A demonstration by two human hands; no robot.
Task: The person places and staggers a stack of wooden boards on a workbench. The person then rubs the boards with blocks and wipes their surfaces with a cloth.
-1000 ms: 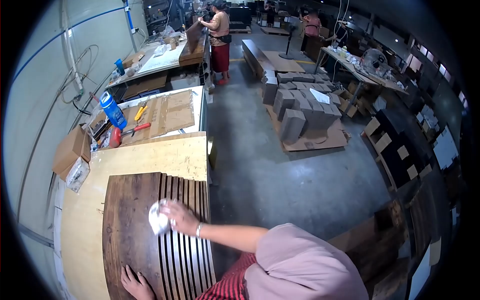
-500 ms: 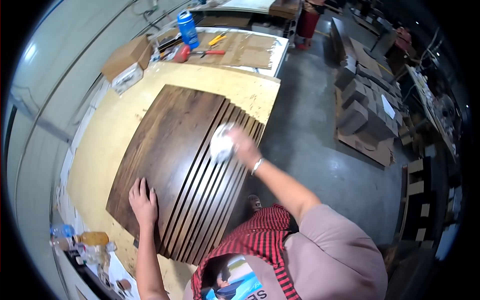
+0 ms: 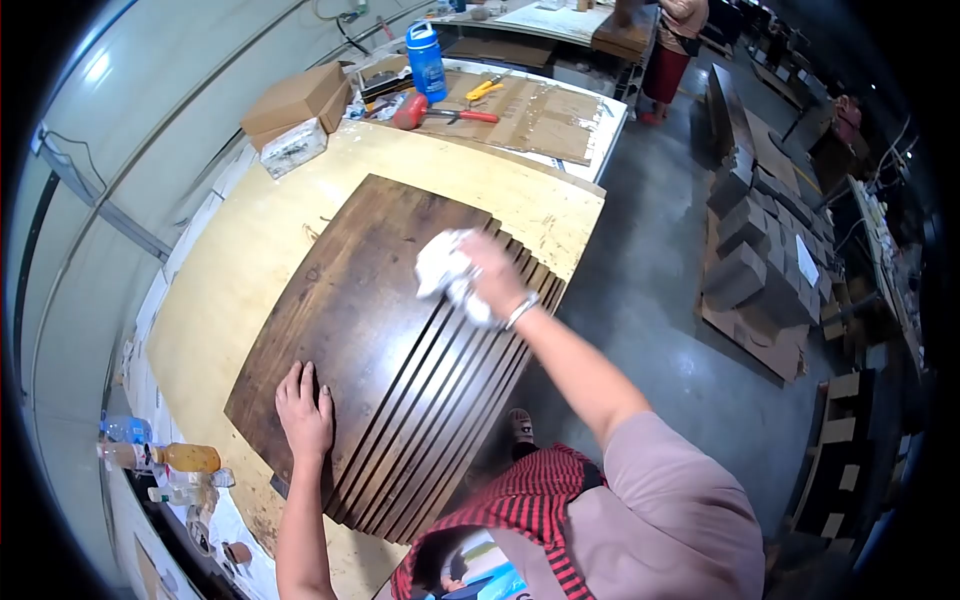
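Dark brown wooden panels (image 3: 370, 270) lie in a staggered stack on a pale plywood-topped table (image 3: 220, 260), their stepped edges toward my right. My right hand (image 3: 497, 275) grips a crumpled white cloth (image 3: 445, 264) on the top panel, near its right edge. Motion smears that hand and the cloth a little. On the same panel's lower left part, my left hand (image 3: 304, 408) rests flat with its fingers stretched out, holding nothing.
Beyond the stack are a cardboard box (image 3: 295, 100), a blue bottle (image 3: 425, 62), a red-headed mallet (image 3: 412, 112) and a yellow tool (image 3: 485, 88). Bottles (image 3: 190, 458) stand lower left. Grey wrapped blocks (image 3: 740, 260) sit on the floor at right. Another person (image 3: 670, 60) stands at the back.
My right hand has moved the cloth from the stepped edges leftward onto the top panel. The left hand remains on the panel. The whole view has shifted slightly.
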